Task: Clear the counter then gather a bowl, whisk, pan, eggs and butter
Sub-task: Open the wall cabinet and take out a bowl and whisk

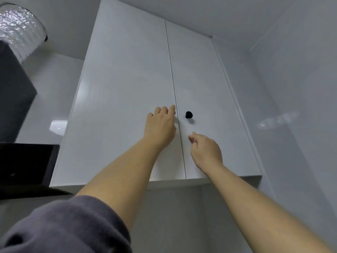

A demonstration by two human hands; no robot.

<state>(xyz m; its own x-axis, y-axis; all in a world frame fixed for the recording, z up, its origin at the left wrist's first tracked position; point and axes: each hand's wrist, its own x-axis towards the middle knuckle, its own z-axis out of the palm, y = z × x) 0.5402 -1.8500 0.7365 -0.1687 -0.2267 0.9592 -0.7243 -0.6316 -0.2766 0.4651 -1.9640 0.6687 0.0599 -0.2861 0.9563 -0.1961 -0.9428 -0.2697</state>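
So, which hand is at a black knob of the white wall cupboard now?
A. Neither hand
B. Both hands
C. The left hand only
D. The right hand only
C: the left hand covers the left door's knob with its fingertips, while the right hand hangs below the right door's black knob, apart from it; both doors look closed.
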